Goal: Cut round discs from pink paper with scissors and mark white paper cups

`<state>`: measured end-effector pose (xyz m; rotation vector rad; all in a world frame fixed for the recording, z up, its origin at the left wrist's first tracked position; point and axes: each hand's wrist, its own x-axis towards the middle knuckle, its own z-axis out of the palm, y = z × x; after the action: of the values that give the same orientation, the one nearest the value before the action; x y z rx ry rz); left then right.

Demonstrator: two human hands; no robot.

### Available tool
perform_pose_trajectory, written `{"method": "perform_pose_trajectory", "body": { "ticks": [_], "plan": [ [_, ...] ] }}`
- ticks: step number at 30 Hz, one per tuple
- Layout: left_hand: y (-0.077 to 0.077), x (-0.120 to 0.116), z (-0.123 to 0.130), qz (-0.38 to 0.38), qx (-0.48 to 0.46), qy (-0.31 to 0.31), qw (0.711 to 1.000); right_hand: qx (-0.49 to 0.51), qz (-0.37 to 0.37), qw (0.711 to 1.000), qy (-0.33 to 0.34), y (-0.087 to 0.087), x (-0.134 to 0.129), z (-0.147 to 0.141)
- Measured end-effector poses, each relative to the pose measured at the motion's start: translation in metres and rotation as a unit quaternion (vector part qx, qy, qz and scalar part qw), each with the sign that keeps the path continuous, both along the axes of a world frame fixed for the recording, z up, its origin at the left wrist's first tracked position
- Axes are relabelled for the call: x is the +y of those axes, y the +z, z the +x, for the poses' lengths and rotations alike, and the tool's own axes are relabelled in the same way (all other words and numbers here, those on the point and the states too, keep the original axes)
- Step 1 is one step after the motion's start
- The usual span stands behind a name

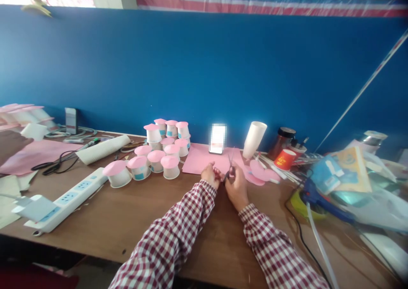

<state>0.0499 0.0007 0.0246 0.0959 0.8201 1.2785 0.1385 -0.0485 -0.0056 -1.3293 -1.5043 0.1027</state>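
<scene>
My right hand [236, 182] is closed around the handles of a pair of scissors [231, 163], whose blades point up and away over the pink paper [197, 159]. Just left of it is my left hand [212, 175], its fingers curled together near the scissor handles; whatever they may hold is too small to make out. Behind both hands a phone [217, 139] with a bright screen stands upright on the paper. Several white paper cups with pink round tops [156, 157] are grouped to the left. Pink paper discs [257, 170] lie to the right of the scissors.
A stack of white cups [255, 139], a dark jar [282, 141], a red cup [284, 159] and a blue glue gun [328, 204] are on the right. At left lie a power strip [73, 195] and another person's hand [12, 144].
</scene>
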Motion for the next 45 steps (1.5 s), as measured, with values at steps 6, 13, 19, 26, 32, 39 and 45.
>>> {"method": "perform_pose_trajectory", "body": {
  "ticks": [6,13,19,26,32,39,45],
  "plan": [
    [-0.001,0.003,-0.008,0.021,-0.028,-0.027,0.999,0.043,-0.016,0.998,0.044,-0.002,0.001,0.001],
    [0.002,0.001,-0.006,0.043,-0.047,-0.074,0.995,0.05,-0.016,0.997,0.059,-0.002,0.0,-0.003],
    [-0.005,0.0,-0.004,0.007,-0.122,-0.119,0.985,0.064,-0.017,0.996,0.061,-0.004,0.005,0.001],
    [-0.008,-0.011,0.01,0.042,-0.12,-0.031,0.991,0.026,0.018,0.999,0.002,-0.01,0.011,0.007],
    [-0.004,-0.023,0.02,0.1,-0.064,-0.055,0.991,-0.015,0.041,0.998,-0.043,-0.011,0.01,0.007],
    [0.001,-0.004,-0.004,0.032,-0.061,-0.019,0.997,0.05,0.031,0.998,-0.003,-0.003,0.005,0.006],
    [0.005,-0.005,-0.016,0.078,-0.042,-0.069,0.994,0.105,-0.004,0.994,-0.001,0.004,0.002,0.005]
  ]
}}
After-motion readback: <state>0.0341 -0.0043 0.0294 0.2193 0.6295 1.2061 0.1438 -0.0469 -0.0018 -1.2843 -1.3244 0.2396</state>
